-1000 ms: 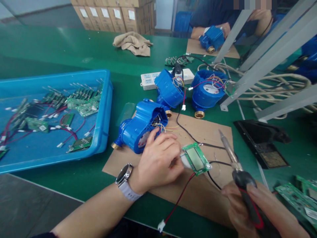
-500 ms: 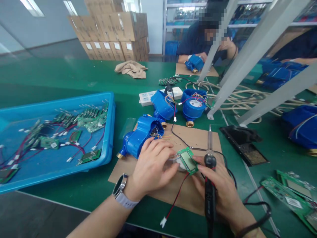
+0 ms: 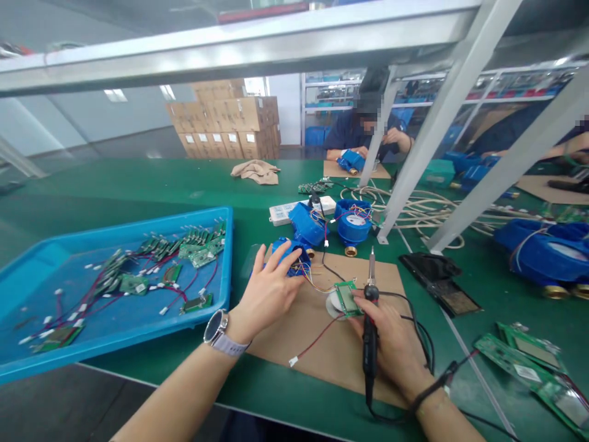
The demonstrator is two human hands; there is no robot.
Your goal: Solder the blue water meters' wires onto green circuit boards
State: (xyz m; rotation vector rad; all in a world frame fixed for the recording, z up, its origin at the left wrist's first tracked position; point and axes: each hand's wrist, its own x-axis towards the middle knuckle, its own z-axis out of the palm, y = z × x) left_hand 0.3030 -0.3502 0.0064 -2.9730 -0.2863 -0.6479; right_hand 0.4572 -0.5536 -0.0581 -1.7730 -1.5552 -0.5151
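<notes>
My left hand [image 3: 271, 288] has its fingers spread over a blue water meter [image 3: 281, 247], partly hiding it; whether it touches the meter I cannot tell. In my right hand [image 3: 391, 334] is a soldering iron [image 3: 370, 331], tip pointing away from me. The same hand's fingertips hold the right edge of a green circuit board [image 3: 346, 299] with a small display. Under the board shows a pale round disc [image 3: 335, 304]. Thin coloured wires run from the meter to the board, and a red-black lead with a white plug [image 3: 293, 361] hangs from it. All this is over a cardboard sheet [image 3: 313, 356].
At left stands a blue tray [image 3: 229, 270] of wired boards. Two blue meters [image 3: 353, 228] and a power strip [image 3: 281, 212] are behind the cardboard. A black stand [image 3: 444, 285] and loose boards [image 3: 529, 368] lie right. Metal posts [image 3: 416, 123] rise there; a co-worker [image 3: 345, 132] sits opposite.
My left hand has left the circuit board and moved to the blue meter, fingers now spread. My right hand keeps the iron and board. The view has tilted up, showing an overhead shelf beam.
</notes>
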